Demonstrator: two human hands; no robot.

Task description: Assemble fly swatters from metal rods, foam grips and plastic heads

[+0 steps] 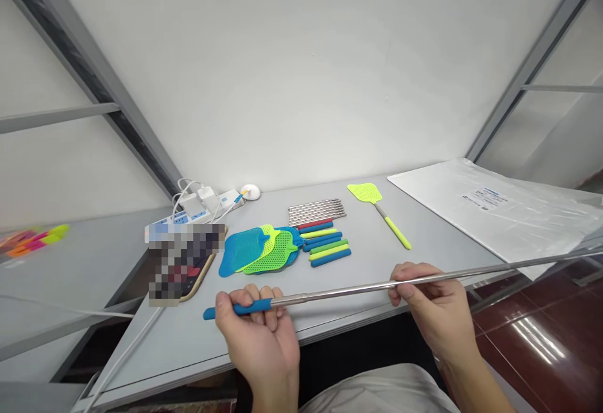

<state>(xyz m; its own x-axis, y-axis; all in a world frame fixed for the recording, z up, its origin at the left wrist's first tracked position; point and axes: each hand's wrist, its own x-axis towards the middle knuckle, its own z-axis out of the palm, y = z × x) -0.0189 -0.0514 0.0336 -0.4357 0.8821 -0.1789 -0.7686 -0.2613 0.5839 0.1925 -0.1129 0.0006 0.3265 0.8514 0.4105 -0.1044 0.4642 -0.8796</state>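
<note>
My left hand (pixel 266 341) has its fingers closed round the blue handle (pixel 258 307), and my right hand (pixel 440 309) pinches the metal rod (pixel 348 291) further along, between thumb and fingers. Handle and rod form one straight line, raised over the near edge of the worktop (pixel 367 312); the long axis runs left to right, the handle end pointing left and the rod sloping slightly up to the right edge of my view. Beyond lie loose coloured handles (pixel 330 253), side by side, roughly left to right, with short metal rods (pixel 316 212) behind them and overlapping swatter heads (pixel 245 251) to their left. A yellow-green swatter (pixel 380 210) points its head far left, its grip near right. At the right, clear plastic wrapping (pixel 560 203) encloses something flat and white, with a label showing.
</note>
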